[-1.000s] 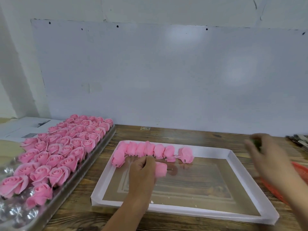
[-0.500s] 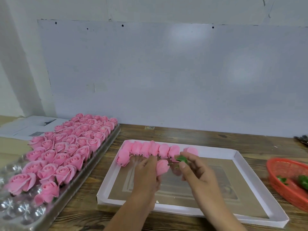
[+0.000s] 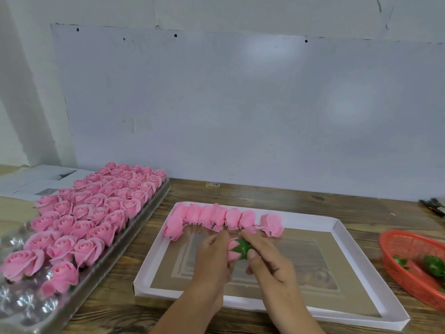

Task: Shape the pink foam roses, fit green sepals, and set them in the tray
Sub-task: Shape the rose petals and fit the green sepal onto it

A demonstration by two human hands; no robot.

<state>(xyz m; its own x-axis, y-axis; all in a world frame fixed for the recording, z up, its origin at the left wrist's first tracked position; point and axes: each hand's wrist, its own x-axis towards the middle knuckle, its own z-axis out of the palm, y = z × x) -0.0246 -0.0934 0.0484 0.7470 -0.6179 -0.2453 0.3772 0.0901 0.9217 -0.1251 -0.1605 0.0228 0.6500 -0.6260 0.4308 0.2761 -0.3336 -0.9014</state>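
My left hand (image 3: 213, 259) grips a pink foam rose (image 3: 232, 251) over the white tray (image 3: 346, 237). My right hand (image 3: 267, 257) pinches a green sepal (image 3: 242, 249) against the base of that rose. A row of several finished pink roses (image 3: 216, 218) lies on its side along the tray's far edge. The rose in my hands is mostly hidden by my fingers and the sepal.
A long metal tray (image 3: 154, 208) packed with several upright pink roses (image 3: 96, 213) stands at the left. A red mesh basket (image 3: 404, 251) with green sepals (image 3: 434, 265) sits at the right edge. Papers (image 3: 31, 182) lie at the far left, dark tools (image 3: 433, 206) at far right.
My right hand came back from the red basket with a green sepal and brought it onto the base of the rose held in my left hand.
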